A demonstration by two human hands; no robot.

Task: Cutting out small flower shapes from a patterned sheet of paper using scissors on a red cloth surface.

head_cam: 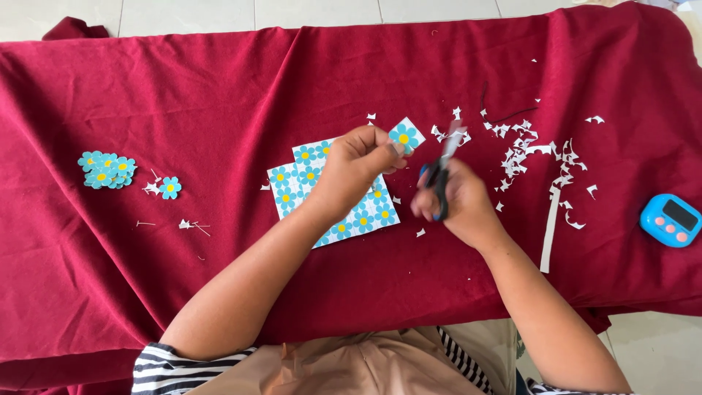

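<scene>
My left hand (356, 167) pinches a small white paper square printed with one blue flower (406, 136), held just above the cloth. My right hand (457, 201) grips blue-handled scissors (443, 162), their blades blurred and pointing up towards the square. Under my left hand lies a sheet of printed blue flowers with yellow centres (292, 186), partly hidden by the hand and wrist.
A dark red cloth (219, 88) covers the table. Several cut-out blue flowers (108, 170) are piled at the left, one more (170, 187) beside them. White paper scraps (537, 157) litter the right side, with a long strip (550, 230). A blue timer (670, 219) sits at the far right.
</scene>
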